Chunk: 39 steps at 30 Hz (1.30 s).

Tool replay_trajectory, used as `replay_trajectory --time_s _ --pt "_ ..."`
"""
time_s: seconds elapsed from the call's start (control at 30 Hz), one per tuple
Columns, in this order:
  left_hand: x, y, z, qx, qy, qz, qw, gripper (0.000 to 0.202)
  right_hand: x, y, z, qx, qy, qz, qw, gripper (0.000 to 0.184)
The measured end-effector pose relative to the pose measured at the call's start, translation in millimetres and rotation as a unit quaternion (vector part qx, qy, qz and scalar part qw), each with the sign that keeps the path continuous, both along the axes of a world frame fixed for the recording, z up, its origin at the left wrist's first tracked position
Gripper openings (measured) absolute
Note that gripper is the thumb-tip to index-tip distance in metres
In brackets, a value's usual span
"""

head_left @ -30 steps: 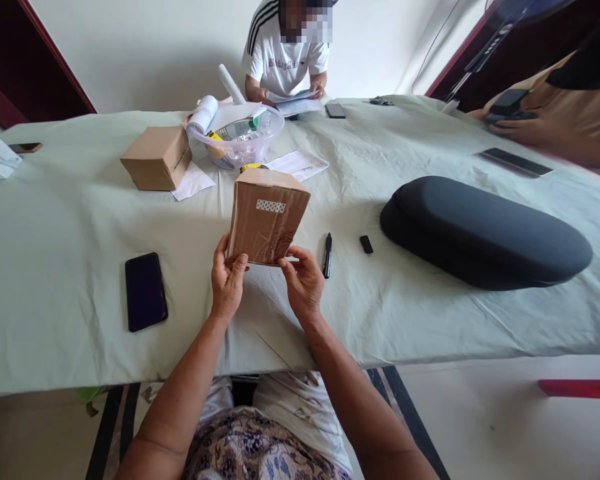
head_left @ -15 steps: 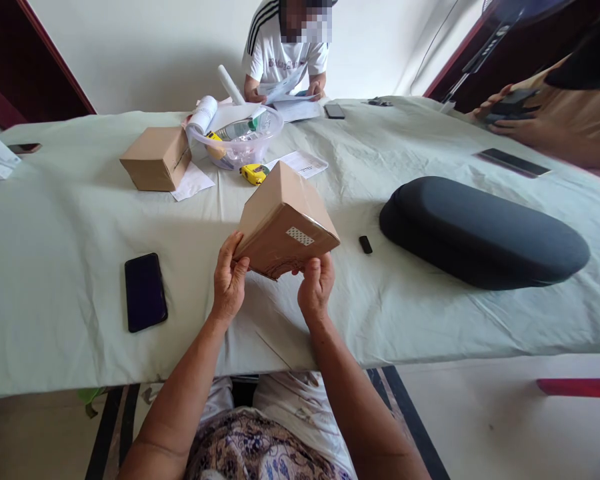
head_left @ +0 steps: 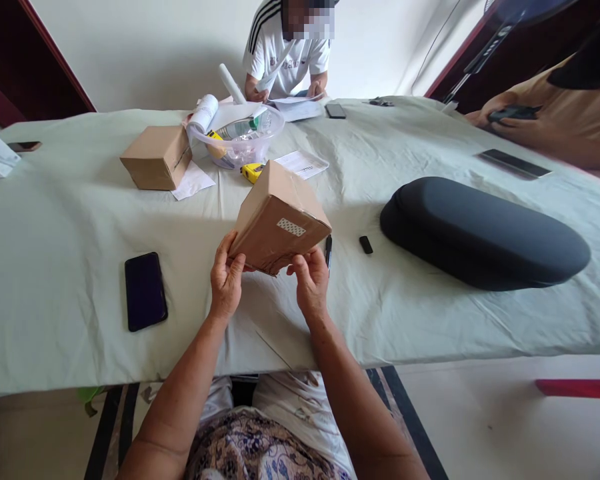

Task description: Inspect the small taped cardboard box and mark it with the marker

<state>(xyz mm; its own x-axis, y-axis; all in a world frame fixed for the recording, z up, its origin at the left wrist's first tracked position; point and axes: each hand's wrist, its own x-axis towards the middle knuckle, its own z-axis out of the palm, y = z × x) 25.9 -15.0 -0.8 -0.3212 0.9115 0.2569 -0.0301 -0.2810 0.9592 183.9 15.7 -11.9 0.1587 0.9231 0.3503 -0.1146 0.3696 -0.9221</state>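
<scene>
Two cardboard boxes were in view: one, the held box [head_left: 280, 223], was tilted above a cloth-covered bench [head_left: 70, 267], and the other, a second box [head_left: 155, 159], rested farther back on the left. The person's left hand [head_left: 226, 277] gripped the held box at its lower left corner, thumb on the near face, the other fingers partly hidden behind it. The right hand [head_left: 311, 277] had its fingers curled at the lower right edge; whether they gripped it could not be told. One white patterned strip [head_left: 291, 227] marked that face. Just beside the right hand lay one black pen [head_left: 329, 253], partly hidden, and farther right one small black piece [head_left: 366, 245] and one long dark case [head_left: 485, 233]. One phone [head_left: 147, 291] lay left of the hands. Behind the held box were one yellow tape measure [head_left: 252, 173] and one filled plastic basin [head_left: 245, 157]. Two other people sat around the bench: one person [head_left: 293, 67] held papers [head_left: 295, 107], opposite; one person [head_left: 565, 120] was at the right.
</scene>
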Motion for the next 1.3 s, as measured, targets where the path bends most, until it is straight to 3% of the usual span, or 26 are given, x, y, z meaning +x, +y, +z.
replay_trajectory --time_s 0.2,0.37,0.6,0.83,0.97,1.1,1.3 --pt "-1.2 2.6 1.5 -0.01 -0.064 0.031 0.997 0.06 -6.3 -4.5 -4.1 -0.021 -0.07 0.077 0.994 0.037" --pt "-2.4 5.0 2.0 -0.013 -0.113 0.051 0.992 0.056 -6.3 -6.2 -2.0 -0.017 -0.109 0.078 0.991 0.037" --pt "4.4 1.4 1.8 -0.018 -0.062 0.051 0.997 0.049 -2.5 -5.8 -4.2 -0.026 -0.103 0.01 0.994 0.039" --pt "12.8 -2.6 1.4 -0.025 -0.037 0.019 0.999 0.055 -8.0 -2.2 -9.1 -0.027 -0.072 -0.056 0.995 0.04" --pt "13.0 -3.8 2.3 -0.039 -0.024 0.008 0.999 0.066 -10.6 -0.2 -5.8 -0.035 -0.054 -0.069 0.996 0.043" --pt "13.2 -4.4 1.1 -0.049 -0.005 0.011 0.999 0.066 -10.7 0.7 -2.4 -0.048 -0.033 -0.093 0.994 0.043" --pt "12.8 -3.5 0.3 -0.037 -0.014 0.018 0.999 0.066 -11.8 -0.3 -1.9 -0.052 -0.012 -0.076 0.996 0.042"
